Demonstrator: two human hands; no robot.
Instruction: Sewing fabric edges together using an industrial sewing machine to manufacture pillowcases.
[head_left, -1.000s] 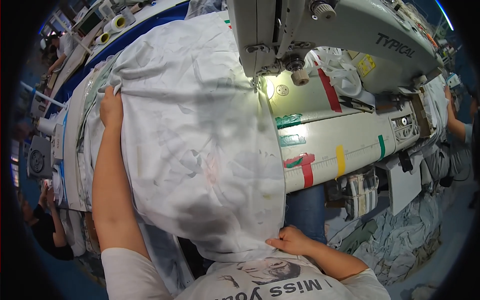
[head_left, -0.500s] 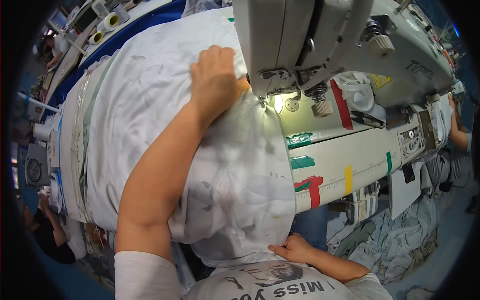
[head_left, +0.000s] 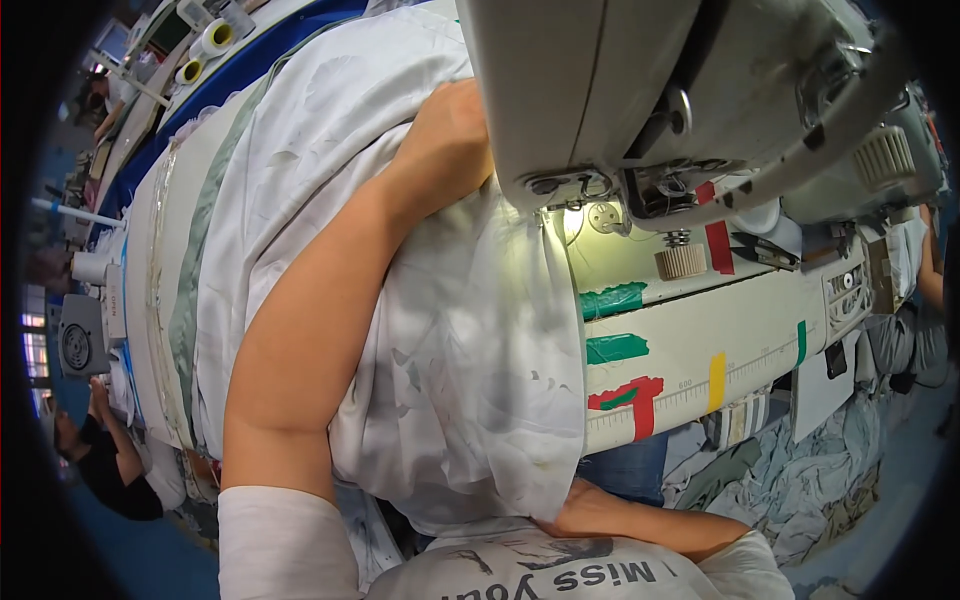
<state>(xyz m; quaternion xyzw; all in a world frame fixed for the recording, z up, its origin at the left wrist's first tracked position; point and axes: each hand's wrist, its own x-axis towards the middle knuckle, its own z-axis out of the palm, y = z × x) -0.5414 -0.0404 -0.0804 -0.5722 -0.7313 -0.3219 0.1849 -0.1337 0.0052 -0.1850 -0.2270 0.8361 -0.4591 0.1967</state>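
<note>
A large white patterned fabric (head_left: 440,340) drapes over the sewing machine bed and hangs down towards my lap. Its right edge runs back to the lit needle area of the sewing machine (head_left: 560,110). My left hand (head_left: 455,135) rests on the fabric, close against the left side of the machine head, which hides its fingertips. The cloth is bunched in folds around that wrist. Near my body, my right hand (head_left: 578,508) is closed at the lower right corner of the fabric, its fingers partly covered by the cloth.
Red, green and yellow tape strips (head_left: 718,382) mark the machine bed on the right. Dark snips (head_left: 765,250) lie behind them. Heaped pale cloth (head_left: 790,490) sits at lower right. Thread cones (head_left: 218,38) stand at the far left, and another person (head_left: 110,460) is at left.
My left hand has slid away from me and right, against the machine head, gathering the fabric into folds. The view has shifted closer to the machine. My right hand stays at the near corner.
</note>
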